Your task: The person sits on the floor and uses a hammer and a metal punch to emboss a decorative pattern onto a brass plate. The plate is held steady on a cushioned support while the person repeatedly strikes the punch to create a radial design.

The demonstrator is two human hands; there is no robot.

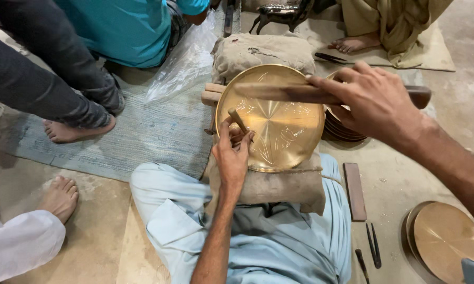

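Observation:
A round brass plate (284,131) lies on a brown sack cushion (279,186) over my lap. My left hand (232,152) holds a short chisel (238,120) with its tip set on the plate's left part. My right hand (373,102) grips a wooden mallet (289,93) that crosses above the plate's far rim, with its handle end sticking out to the right. Fine engraved lines radiate from the plate's centre.
A stack of brass plates (344,131) sits behind my right hand and another plate (444,239) lies at the lower right. A wooden block (354,190) and small tools (373,244) lie on the floor. Other people's bare feet (71,131) stand on a woven mat at left.

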